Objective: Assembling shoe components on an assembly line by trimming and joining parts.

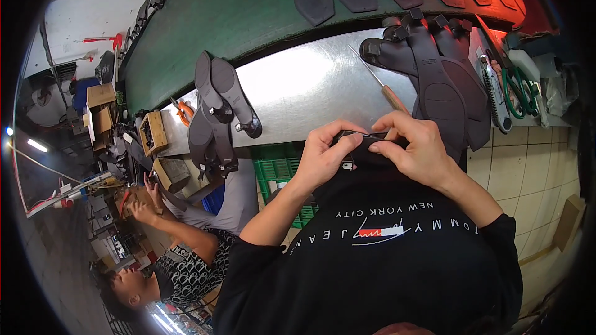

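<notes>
Close to my chest, a thin black piece [370, 138] is pinched at one end by my left hand [324, 152]. The thumb and forefinger of my right hand [417, 149] grip its other end. Its kind is hard to make out against my black shirt. Just beyond my right hand, an awl with a wooden handle [393, 98] lies on the metal table. Dark shoe soles with heels [439, 84] are heaped to its right.
More heeled soles [236, 90] lie left on the metal table [298, 80], near orange-handled pliers [183, 111] and a wooden box [153, 133]. Green-handled scissors [520, 90] and a utility knife [498, 102] lie right. Soles line the green belt [230, 18]. A co-worker [186, 267] sits left.
</notes>
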`<state>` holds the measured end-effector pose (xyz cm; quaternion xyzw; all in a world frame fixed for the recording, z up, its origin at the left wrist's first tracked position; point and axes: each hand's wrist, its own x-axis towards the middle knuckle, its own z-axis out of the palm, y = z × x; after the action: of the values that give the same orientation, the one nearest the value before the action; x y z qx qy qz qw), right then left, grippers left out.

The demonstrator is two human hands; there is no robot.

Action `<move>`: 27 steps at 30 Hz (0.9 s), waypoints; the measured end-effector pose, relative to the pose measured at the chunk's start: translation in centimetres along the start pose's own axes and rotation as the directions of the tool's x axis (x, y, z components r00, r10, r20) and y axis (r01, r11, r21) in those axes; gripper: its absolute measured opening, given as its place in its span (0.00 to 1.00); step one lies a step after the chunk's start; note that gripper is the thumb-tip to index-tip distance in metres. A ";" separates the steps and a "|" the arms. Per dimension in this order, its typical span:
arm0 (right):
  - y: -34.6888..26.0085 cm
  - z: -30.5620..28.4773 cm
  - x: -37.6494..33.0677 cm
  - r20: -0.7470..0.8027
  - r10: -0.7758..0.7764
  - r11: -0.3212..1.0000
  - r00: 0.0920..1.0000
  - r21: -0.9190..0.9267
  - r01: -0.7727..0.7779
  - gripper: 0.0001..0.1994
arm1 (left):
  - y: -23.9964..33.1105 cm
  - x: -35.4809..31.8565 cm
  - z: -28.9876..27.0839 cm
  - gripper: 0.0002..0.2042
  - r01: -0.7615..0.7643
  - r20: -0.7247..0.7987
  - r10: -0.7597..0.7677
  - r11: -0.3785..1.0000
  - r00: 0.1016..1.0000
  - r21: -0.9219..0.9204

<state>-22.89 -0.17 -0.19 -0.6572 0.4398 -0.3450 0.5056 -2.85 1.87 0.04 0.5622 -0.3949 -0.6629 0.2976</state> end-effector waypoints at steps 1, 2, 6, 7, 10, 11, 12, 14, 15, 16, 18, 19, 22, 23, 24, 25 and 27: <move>0.3 0.1 0.0 0.031 0.022 0.999 0.999 0.047 -0.023 0.08 | 0.0 0.0 0.0 0.07 -0.001 0.003 0.001 1.000 1.000 0.000; 0.5 0.1 0.0 0.064 0.041 0.995 0.997 0.093 -0.047 0.07 | 0.1 -0.2 0.0 0.07 -0.023 0.005 0.023 0.999 1.000 0.022; -0.2 -0.8 1.6 0.222 0.176 0.946 0.959 0.233 -0.227 0.06 | 1.6 -1.7 0.2 0.06 -0.082 -0.044 0.082 0.997 0.996 0.018; -0.6 -1.1 2.2 0.309 0.167 0.929 0.936 0.269 -0.254 0.06 | 1.9 -2.0 0.1 0.06 -0.087 -0.038 0.087 0.996 0.995 0.016; -3.0 -1.6 3.6 0.350 0.035 0.978 0.936 0.181 -0.104 0.05 | 2.2 -2.9 -1.1 0.06 -0.367 -0.141 0.381 0.923 0.914 0.116; -3.8 -1.6 4.0 0.334 -0.106 0.994 0.937 0.065 0.089 0.04 | 2.5 -3.6 -1.7 0.06 -0.377 -0.149 0.392 0.918 0.908 0.120; -3.9 -1.4 4.3 0.112 -0.300 0.950 0.947 0.118 0.288 0.03 | 2.8 -4.3 -2.4 0.05 -0.450 -0.246 0.474 0.880 0.845 0.152; -4.6 -2.5 5.9 -0.291 -0.572 0.820 0.767 -0.229 0.525 0.04 | 2.8 -4.9 -4.9 0.05 -0.552 -0.438 0.527 0.830 0.728 0.080; -4.2 -3.3 6.4 -0.420 -0.627 0.779 0.656 -0.341 0.526 0.05 | 2.2 -4.7 -6.4 0.06 -0.595 -0.527 0.494 0.803 0.691 -0.027; -3.8 -3.2 6.2 -0.411 -0.637 0.771 0.652 -0.334 0.542 0.05 | 1.5 -4.5 -7.5 0.09 -0.587 -0.615 0.397 0.798 0.681 -0.135; -1.6 -1.7 5.5 -0.423 -0.251 0.968 0.871 -0.133 0.215 0.05 | 0.2 -3.6 -7.8 0.11 -0.456 -0.592 0.161 0.799 0.789 -0.391; 0.2 -0.7 5.5 -0.271 -0.222 0.952 0.937 -0.267 0.149 0.08 | -0.5 -2.8 -7.0 0.12 -0.376 -0.558 0.054 0.792 0.828 -0.481; 3.1 2.1 5.2 -0.189 -0.289 0.797 0.938 -0.591 0.127 0.14 | -3.7 -0.6 -5.8 0.14 -0.143 -0.298 -0.153 0.620 0.942 -0.772; 3.6 2.4 5.3 -0.191 -0.275 0.782 0.942 -0.615 0.103 0.16 | -4.2 -0.1 -5.7 0.15 -0.104 -0.241 -0.181 0.552 0.954 -0.827; 3.8 2.5 5.2 -0.195 -0.260 0.765 0.946 -0.639 0.079 0.19 | -4.4 0.2 -5.7 0.14 -0.083 -0.191 -0.171 0.499 0.967 -0.863; 4.0 2.4 5.2 -0.185 -0.264 0.767 0.947 -0.635 0.090 0.19 | -4.6 0.4 -6.1 0.14 -0.094 -0.203 -0.170 0.496 0.964 -0.863; 3.9 1.6 4.6 -0.217 -0.152 0.901 0.964 -0.430 0.046 0.18 | -5.2 0.7 -6.9 0.15 -0.066 -0.146 -0.218 0.337 0.965 -0.939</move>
<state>-20.60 -4.29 -4.36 -0.7247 0.5287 -0.3457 0.2752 4.08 2.69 -5.17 0.3841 0.1243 -0.7069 0.5808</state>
